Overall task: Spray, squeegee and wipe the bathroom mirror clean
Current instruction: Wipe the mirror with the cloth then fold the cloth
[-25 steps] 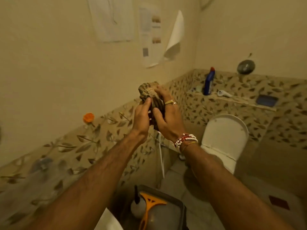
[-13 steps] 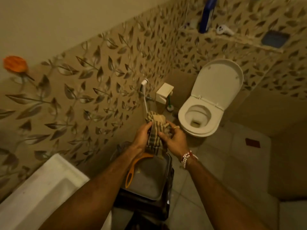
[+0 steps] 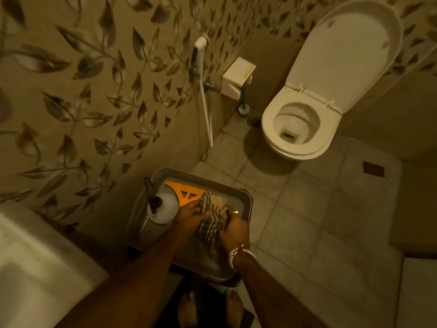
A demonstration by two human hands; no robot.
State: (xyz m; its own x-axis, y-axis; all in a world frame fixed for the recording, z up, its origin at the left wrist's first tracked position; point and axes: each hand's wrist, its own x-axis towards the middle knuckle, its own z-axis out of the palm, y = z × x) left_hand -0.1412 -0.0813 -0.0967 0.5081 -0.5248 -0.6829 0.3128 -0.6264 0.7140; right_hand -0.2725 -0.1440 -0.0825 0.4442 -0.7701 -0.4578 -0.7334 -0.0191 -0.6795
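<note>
A striped brown-and-cream cloth (image 3: 211, 215) is bunched between both my hands, low over a grey tray (image 3: 246, 202) on a dark stand. My left hand (image 3: 190, 218) grips its left side. My right hand (image 3: 233, 229), with a ring and a beaded bracelet, grips its right side. In the tray lies an orange squeegee (image 3: 183, 191), partly under the cloth, and a white spray bottle (image 3: 163, 205) with a dark nozzle stands at the tray's left. The mirror is out of view.
A white sink (image 3: 30, 268) fills the lower left. A leaf-patterned tiled wall (image 3: 82, 91) runs along the left with a bidet hose (image 3: 205, 110) and a white box (image 3: 237, 76). An open toilet (image 3: 298, 129) stands ahead on the tiled floor (image 3: 319, 221). My bare feet (image 3: 210, 308) show below.
My head has tilted down from the wall to the floor. Both hands have brought the cloth down from chest height into the tray.
</note>
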